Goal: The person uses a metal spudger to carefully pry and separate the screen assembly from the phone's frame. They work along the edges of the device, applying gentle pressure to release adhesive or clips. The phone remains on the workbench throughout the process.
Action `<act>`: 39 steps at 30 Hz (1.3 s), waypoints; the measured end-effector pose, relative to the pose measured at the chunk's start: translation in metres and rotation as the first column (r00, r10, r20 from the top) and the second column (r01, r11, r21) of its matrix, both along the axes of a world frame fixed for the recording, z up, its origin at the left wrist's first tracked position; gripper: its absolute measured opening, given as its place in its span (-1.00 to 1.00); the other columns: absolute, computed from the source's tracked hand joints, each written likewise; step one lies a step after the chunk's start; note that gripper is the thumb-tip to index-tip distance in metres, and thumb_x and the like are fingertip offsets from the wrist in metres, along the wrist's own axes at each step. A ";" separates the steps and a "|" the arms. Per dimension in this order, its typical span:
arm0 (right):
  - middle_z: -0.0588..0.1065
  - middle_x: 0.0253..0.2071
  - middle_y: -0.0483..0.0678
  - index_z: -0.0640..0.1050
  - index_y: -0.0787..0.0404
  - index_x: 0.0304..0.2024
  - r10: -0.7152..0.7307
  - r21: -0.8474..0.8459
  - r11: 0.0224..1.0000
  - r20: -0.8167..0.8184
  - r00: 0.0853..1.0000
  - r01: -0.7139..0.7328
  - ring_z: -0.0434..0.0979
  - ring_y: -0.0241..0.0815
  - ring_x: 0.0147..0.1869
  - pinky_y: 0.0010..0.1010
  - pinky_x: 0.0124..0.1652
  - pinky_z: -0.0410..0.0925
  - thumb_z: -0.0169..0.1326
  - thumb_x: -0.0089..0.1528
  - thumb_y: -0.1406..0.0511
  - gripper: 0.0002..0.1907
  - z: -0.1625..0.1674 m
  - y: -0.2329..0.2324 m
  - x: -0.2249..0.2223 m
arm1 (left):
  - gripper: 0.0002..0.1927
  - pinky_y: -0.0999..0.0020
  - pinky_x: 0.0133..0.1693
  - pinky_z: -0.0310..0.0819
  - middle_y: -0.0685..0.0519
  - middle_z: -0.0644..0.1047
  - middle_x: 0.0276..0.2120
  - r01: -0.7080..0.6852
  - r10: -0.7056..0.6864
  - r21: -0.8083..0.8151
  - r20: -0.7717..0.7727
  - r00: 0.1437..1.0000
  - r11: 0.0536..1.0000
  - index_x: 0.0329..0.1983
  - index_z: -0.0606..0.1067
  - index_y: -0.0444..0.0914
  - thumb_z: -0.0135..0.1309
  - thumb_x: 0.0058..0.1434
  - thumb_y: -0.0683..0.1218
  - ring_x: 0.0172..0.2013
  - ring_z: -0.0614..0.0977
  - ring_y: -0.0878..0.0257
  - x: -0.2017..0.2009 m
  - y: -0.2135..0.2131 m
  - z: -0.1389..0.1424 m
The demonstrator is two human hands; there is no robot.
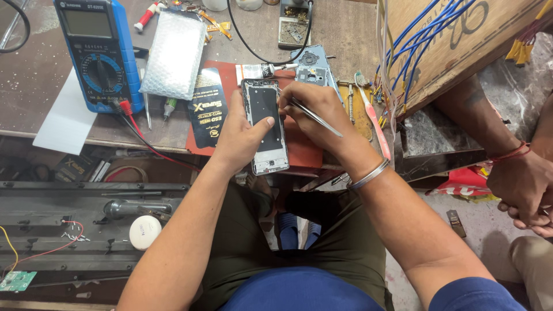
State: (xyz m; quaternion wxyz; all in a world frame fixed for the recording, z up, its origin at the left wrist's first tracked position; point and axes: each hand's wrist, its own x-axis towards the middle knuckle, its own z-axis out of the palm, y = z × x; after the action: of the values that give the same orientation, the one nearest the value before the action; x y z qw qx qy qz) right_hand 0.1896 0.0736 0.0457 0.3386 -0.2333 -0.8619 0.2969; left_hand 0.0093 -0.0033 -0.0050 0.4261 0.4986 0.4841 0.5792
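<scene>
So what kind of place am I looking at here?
Probably a phone repair bench. The left hand steadies an opened phone while the right hand works on it with tweezers; a blue multimeter with a red lead sits on the worktop.

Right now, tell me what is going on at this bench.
A person seated at a cluttered workbench steadies an opened phone frame with a bare silver metal back in the left hand. The right hand has a grip on slim metal tweezers, tips at the frame's upper edge. A blue digital multimeter and a bubble-wrap pouch lie to the left. Another person's hands rest at the right edge.
</scene>
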 end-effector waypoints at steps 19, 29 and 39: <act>0.59 -0.26 -0.01 0.53 0.27 -0.19 -0.079 0.075 0.994 -0.010 0.997 0.080 0.68 -0.13 -0.16 -0.38 -0.16 0.49 0.17 0.21 0.54 -0.83 -0.003 -0.010 0.000 | -0.59 0.44 -0.06 0.56 -0.04 0.47 0.01 0.049 -0.061 0.078 0.160 0.985 0.996 0.11 0.19 -0.31 0.07 0.27 -0.30 -0.01 0.55 0.36 0.000 0.001 -0.009; 0.60 -0.22 -0.02 0.51 0.29 -0.18 -0.093 0.086 0.991 -0.127 0.988 0.105 0.68 -0.18 -0.12 -0.41 -0.10 0.52 0.12 0.23 0.55 -0.85 -0.009 -0.019 0.002 | -0.59 0.44 -0.07 0.60 -0.03 0.47 -0.01 0.071 -0.086 0.067 0.265 0.960 0.995 0.09 0.20 -0.31 0.09 0.26 -0.29 -0.03 0.56 0.35 0.000 0.001 -0.007; 0.60 0.01 0.00 0.52 0.25 0.01 -0.258 -0.387 0.920 -0.465 0.847 0.068 0.64 -0.25 0.06 -0.42 0.07 0.52 0.04 0.44 0.39 -0.89 -0.036 -0.048 0.004 | -0.57 0.31 -0.02 0.68 -0.18 0.57 -0.01 0.107 -0.112 0.034 0.395 0.912 0.994 0.19 0.20 -0.32 0.02 0.30 -0.32 -0.02 0.68 0.17 -0.004 -0.002 0.005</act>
State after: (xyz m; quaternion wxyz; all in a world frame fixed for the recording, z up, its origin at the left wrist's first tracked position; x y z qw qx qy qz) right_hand 0.1938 0.0255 0.0096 0.5294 -0.2778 -0.6506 0.4683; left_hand 0.0053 -0.0052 -0.0002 0.5440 0.4000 0.3557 0.6461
